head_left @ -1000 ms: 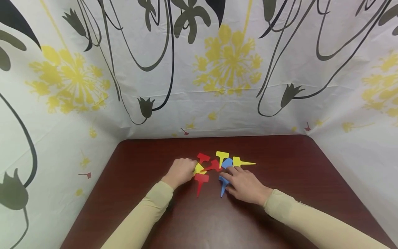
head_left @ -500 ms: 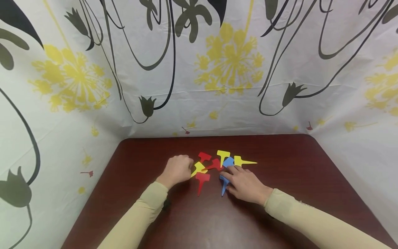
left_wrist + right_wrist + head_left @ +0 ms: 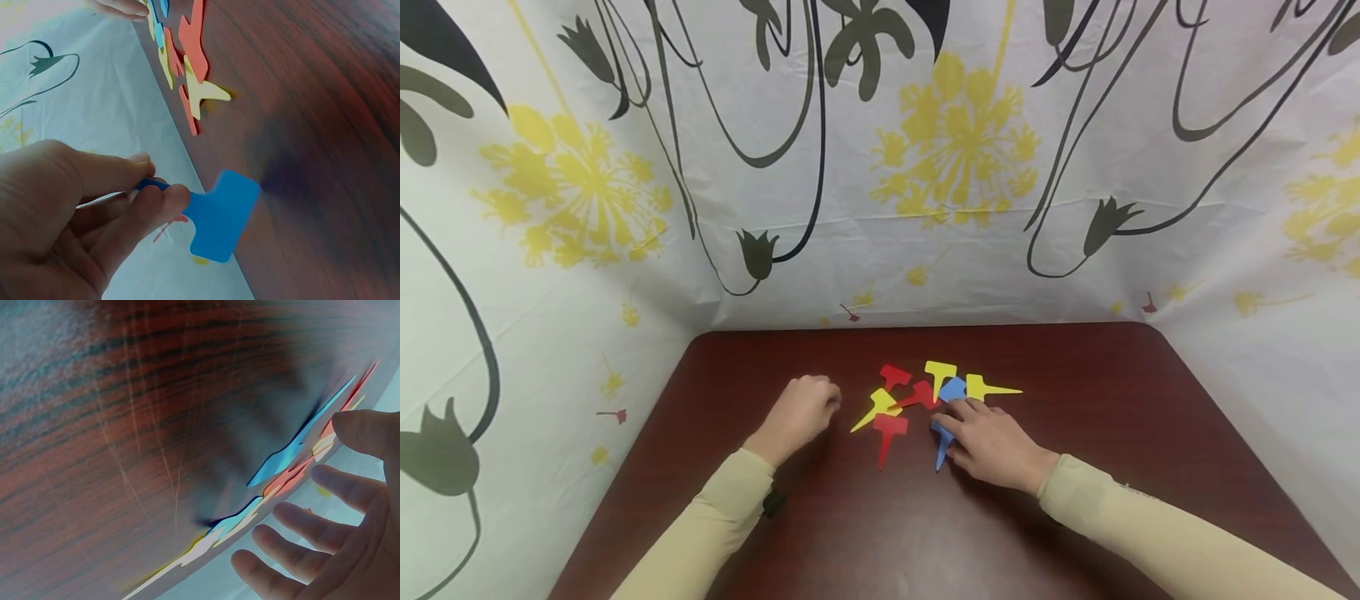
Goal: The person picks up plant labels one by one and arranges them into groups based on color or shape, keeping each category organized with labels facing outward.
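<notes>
My left hand (image 3: pixel 797 412) is left of the pile, above the table. In the left wrist view, its thumb and fingers pinch the narrow stem of a blue T-shaped plant label (image 3: pixel 225 215), whose wide head points outward; the head view hides this label behind the hand. My right hand (image 3: pixel 1000 446) is spread, fingers apart, at the pile's right side, over part of a blue label (image 3: pixel 942 439). Around it lie another blue label (image 3: pixel 953 389), yellow labels such as the sideways one (image 3: pixel 977 387), and red labels like the front one (image 3: pixel 891 425).
The dark wood-grain table (image 3: pixel 880 533) has rounded far corners. Patterned white cloth (image 3: pixel 850 192) hangs behind it and on both sides. A yellow label (image 3: pixel 880 403) forms the left edge of the pile, overlapping a red one (image 3: pixel 922 394).
My left hand has drawn away leftward from the pile, uncovering the whole yellow label at its left edge. The right hand has stayed in place; the view has shifted slightly.
</notes>
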Motion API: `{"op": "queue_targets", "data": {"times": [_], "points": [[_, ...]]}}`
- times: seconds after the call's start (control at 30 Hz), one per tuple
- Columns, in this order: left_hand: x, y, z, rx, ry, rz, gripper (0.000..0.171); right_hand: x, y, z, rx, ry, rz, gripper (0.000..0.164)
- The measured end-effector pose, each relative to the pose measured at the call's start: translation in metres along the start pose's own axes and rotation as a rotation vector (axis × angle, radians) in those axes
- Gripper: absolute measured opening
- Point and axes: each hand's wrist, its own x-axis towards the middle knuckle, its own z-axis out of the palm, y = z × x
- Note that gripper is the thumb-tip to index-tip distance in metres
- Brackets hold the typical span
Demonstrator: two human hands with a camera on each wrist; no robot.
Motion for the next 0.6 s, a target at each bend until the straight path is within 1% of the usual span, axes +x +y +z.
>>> {"op": "queue_targets", "data": {"times": [0.1,0.2,0.33,0.5,0.6], "points": [[-0.008,-0.005,-0.003,-0.020,0.057,0.018,0.006,0.001,0.000,0.000,0.002,0.004,-0.004,0.052],[-0.015,-0.010,-0.003,-0.026,0.098,0.029,0.004,0.003,0.001,-0.001,0.010,0.010,-0.009,0.052],[-0.024,-0.017,0.001,-0.018,0.142,0.061,0.005,0.006,0.001,-0.002,0.018,0.017,-0.006,0.051],[-0.036,-0.028,0.005,-0.005,0.227,0.114,0.007,0.006,0.001,0.000,0.014,-0.005,-0.001,0.052],[-0.046,-0.036,0.006,-0.002,0.251,0.128,0.011,0.006,0.001,0.002,0.015,-0.011,-0.005,0.053]]}}
